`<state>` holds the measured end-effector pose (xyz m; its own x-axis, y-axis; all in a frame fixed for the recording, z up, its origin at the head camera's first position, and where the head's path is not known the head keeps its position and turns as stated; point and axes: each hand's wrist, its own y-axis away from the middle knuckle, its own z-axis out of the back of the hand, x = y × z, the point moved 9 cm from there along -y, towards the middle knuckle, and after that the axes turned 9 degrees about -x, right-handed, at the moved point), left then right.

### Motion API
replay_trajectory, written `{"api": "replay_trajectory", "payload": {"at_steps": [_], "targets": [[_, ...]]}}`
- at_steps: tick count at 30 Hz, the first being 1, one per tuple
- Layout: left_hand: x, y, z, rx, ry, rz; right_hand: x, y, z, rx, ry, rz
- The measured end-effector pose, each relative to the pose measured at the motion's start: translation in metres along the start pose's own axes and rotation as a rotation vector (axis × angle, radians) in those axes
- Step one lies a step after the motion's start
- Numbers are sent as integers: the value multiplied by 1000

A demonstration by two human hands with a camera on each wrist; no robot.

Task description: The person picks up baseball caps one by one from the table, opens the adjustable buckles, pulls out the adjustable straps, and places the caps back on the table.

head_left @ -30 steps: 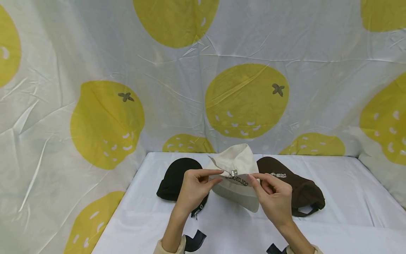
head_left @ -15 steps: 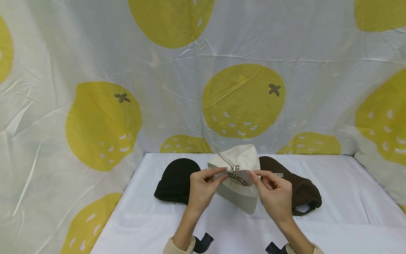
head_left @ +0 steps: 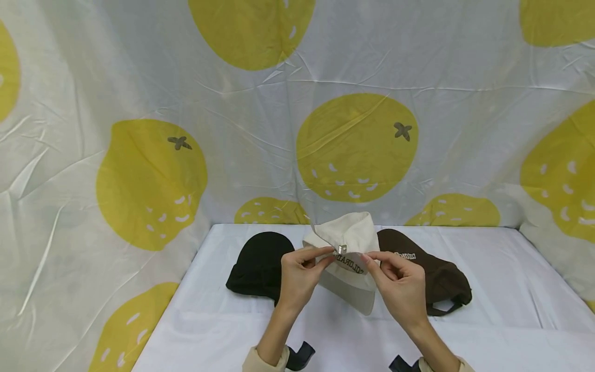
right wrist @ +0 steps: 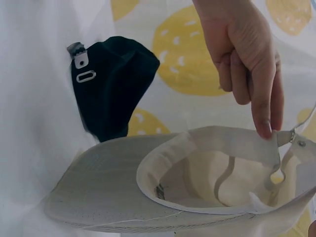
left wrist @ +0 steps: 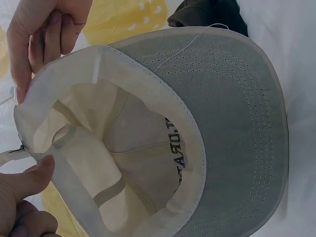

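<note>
A cream baseball cap [head_left: 351, 230] with dark COLORADO lettering is held up in the head view, its opening and grey-green under-brim [left wrist: 237, 133] towards the person. The left hand [head_left: 299, 276] pinches the back edge between thumb and forefinger, beside a small metal buckle [head_left: 341, 249]. The right hand [head_left: 402, 284] pinches the edge on the other side of that buckle. A loose strap end [right wrist: 306, 118] sticks out from the buckle. In the left wrist view the left thumb [left wrist: 42, 170] lies on the inner band; its forefinger is hidden.
A black cap [head_left: 260, 263] lies to the left on the white-covered table [head_left: 209, 330], its own metal buckle [right wrist: 81, 60] showing in the right wrist view. To the right lies a brown cap [head_left: 441, 279]. A white curtain with yellow lemons [head_left: 358, 150] hangs behind.
The left hand has moved slightly right, closer to the right hand. The cream cap's strap end has swung upward, and the buckle has shifted a little. Both hands still pinch the cap.
</note>
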<state>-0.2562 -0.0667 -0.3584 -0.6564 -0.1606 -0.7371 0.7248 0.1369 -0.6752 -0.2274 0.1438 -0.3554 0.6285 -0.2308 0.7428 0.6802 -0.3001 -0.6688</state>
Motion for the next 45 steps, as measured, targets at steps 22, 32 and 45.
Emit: {"api": "replay_trajectory", "payload": {"at_steps": [22,32,45], "targets": [[-21,-3,10,-125,111,-205,36,8,-3,-58,39,473],[-28,-2,11,-133,121,-237,58,14,-7,-76,20,677],[-46,2,3,-94,115,-296,67,15,2,-187,15,765]]}}
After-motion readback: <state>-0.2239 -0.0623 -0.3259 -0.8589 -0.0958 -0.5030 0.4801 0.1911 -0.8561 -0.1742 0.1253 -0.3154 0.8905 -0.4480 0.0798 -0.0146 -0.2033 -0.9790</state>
